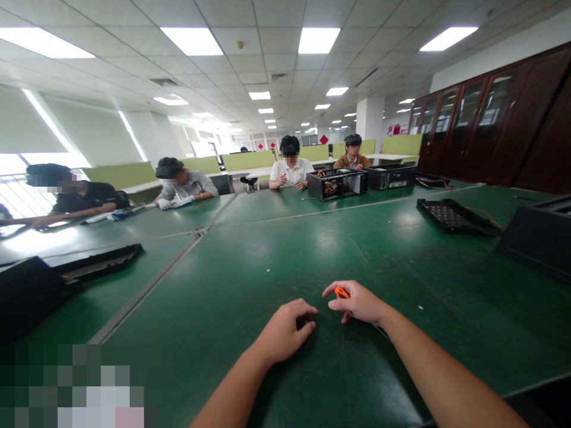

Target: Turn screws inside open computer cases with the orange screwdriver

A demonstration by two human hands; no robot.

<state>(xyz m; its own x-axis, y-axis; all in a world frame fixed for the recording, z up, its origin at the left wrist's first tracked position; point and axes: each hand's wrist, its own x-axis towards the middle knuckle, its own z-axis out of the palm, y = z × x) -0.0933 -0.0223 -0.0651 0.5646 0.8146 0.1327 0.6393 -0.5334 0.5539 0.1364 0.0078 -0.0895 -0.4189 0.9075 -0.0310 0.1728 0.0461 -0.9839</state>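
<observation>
My left hand [288, 328] hovers at or just over the green tabletop, its fingers loosely curved, thumb apart, and nothing between them. Close by on its right, my right hand [357, 302] holds an orange-handled screwdriver [342, 292]. Only the orange handle end shows between thumb and forefinger; a thin pale shaft seems to come out under the wrist, and the rest is hidden by the palm. The two hands are apart, with their fingertips facing each other above the green table [285, 249].
Opened computer cases [338, 184] stand at the far side. A black panel [457, 215] and a black case [539, 235] lie to the right; another dark case part [27, 291] is at the left. Several people sit around the table. A metal-edged seam [151, 285] crosses it.
</observation>
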